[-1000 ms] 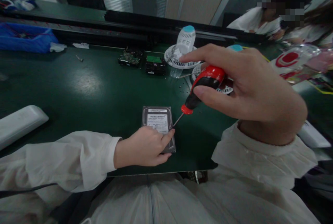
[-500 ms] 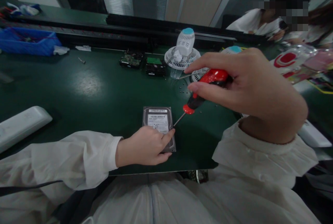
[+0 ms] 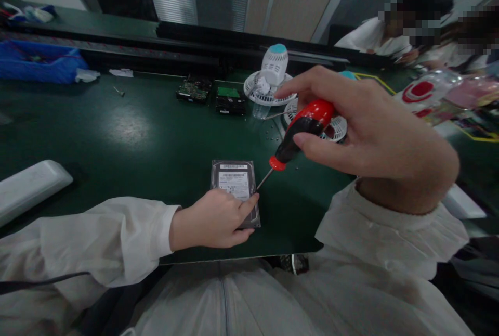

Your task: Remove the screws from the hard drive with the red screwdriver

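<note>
A hard drive (image 3: 233, 177) with a white label lies flat on the green table (image 3: 128, 133) near its front edge. My left hand (image 3: 216, 220) presses down on the drive's near half, fingers closed around its right edge. A red and black screwdriver (image 3: 298, 136) is gripped in my right hand (image 3: 370, 128), thumb and fingers curled round the handle. The thin shaft slants down to the left and its tip meets the drive's right edge, close to my left fingertips.
Two small white fans (image 3: 271, 78) stand beyond the drive, with circuit boards (image 3: 195, 89) and another drive (image 3: 231, 101) beside them. Tiny screws (image 3: 273, 136) dot the table. A white bar (image 3: 31, 185) lies at left, a blue bin (image 3: 37, 63) far left. Two people sit at the back right.
My right hand has turned the screwdriver handle back and forth while the tip stayed at the drive's edge. The left hand and the drive have held still.
</note>
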Demonstrator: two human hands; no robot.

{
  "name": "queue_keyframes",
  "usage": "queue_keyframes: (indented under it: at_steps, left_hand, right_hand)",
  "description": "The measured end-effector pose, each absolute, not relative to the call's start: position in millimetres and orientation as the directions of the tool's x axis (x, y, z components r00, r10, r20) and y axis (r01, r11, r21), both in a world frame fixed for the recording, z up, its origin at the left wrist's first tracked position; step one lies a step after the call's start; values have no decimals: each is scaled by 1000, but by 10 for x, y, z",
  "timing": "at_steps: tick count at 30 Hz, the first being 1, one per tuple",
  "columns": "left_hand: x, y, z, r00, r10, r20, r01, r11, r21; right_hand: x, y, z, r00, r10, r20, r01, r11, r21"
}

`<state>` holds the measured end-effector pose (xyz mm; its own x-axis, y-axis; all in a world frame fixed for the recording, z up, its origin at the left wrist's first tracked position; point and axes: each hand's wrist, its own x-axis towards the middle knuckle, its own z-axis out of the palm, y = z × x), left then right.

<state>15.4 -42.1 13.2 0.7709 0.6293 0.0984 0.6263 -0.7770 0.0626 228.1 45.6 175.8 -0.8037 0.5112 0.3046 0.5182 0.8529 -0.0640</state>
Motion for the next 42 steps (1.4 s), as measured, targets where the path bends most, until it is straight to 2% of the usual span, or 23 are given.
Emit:
queue_keyframes:
  at_steps: [4,10,17,25,29,42]
  left_hand:
    - [152,-423,133,769,632,93,631,-774,50]
    - [146,-420,123,769,632,101,629,-775,62]
    - [155,-412,132,766,638,83,633,-770,80]
    - [151,-420,127,771,630,93,625,-777,72]
    - [150,-418,123,770,630,104,626,-777,71]
    - [143,-422,127,768,633,98,630,-774,58]
  right_hand:
    - [2299,475,1746,-826,480,297,481,874,-76]
    - [2277,476,1711,-799,493,344,519,855,-21]
    - [2262,440,1738,-830,454,325,437,890,-128]
    - [2263,478,1733,-868,379,321,374,924,-79]
    - [2278,481,1744,-859,401,318,407,912,-49]
    - [2276,455,1797,-879,414,237,380,908,-178]
